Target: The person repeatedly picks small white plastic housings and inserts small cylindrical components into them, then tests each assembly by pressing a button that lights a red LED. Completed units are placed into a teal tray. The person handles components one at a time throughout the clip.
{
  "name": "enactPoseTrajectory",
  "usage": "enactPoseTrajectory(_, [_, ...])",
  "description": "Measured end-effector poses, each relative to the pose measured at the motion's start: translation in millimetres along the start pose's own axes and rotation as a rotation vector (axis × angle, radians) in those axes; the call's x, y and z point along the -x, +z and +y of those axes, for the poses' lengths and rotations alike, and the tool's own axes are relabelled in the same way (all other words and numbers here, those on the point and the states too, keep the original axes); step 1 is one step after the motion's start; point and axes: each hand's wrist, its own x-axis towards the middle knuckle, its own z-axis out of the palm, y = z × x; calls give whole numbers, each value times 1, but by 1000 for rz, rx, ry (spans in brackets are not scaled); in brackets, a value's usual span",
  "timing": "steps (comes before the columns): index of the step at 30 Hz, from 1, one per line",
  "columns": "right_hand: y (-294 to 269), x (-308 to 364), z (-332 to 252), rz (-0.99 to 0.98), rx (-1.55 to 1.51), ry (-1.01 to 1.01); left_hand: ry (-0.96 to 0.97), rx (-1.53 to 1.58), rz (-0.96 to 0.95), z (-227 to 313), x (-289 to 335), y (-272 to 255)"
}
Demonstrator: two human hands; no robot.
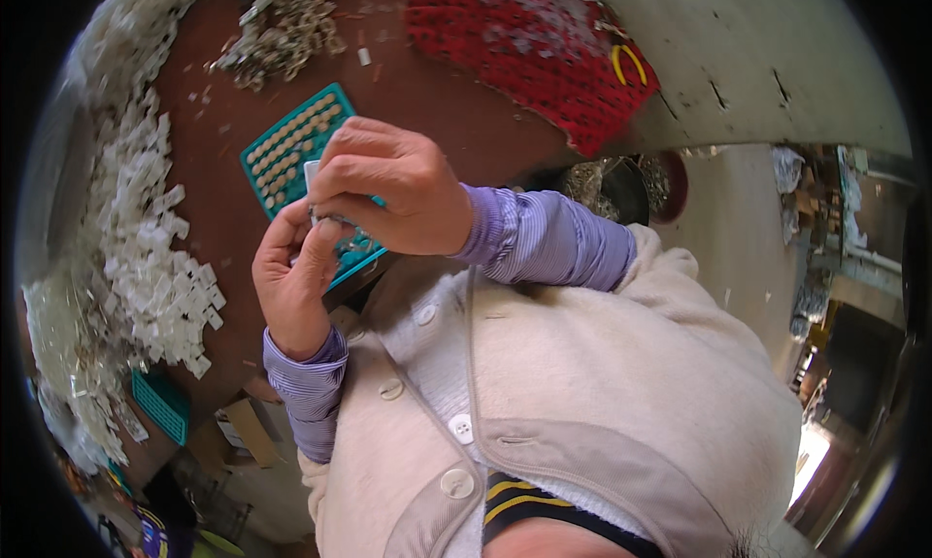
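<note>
My two hands meet over a teal tray (335,97) on the brown table. Between them is a small white plastic piece (311,173), its top edge showing above the fingers. My left hand (296,286) is closed, pinching the lower part with thumb and forefinger. My right hand (403,189) is closed too, its bent fingers pressed on the piece from above. What lies between the fingertips is mostly hidden. Rows of small round beige parts (291,150) sit in the tray's far part. Loose small shiny bits show in its near part, beside my left thumb.
A large heap of white plastic pieces (160,257) covers the table's left side. Metal parts (286,33) are piled at the back. On the right lies a red patterned cloth (515,53) with yellow-handled pliers (629,65). Buckets (626,191) stand beyond my right forearm; a teal basket (160,405) is at lower left.
</note>
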Motion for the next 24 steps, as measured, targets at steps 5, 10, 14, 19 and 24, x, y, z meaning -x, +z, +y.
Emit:
enactPoseTrajectory(5, [-14,8,-4,28,-234,356,-8,-18,-83,6,-10,11])
enactPoseTrajectory(10, [-30,5,-5,-117,28,222,-20,-118,-62,2,-13,19])
enactPoseTrajectory(14, [-27,1,-8,-12,-1,278,3,-7,-78,-1,-15,9])
enactPoseTrajectory(19, [-21,-4,-11,-158,-19,463,-23,-82,-117,3,-11,2])
enactPoseTrajectory(24, [-25,-5,-9,-120,224,166,-80,88,-173,11,-8,4])
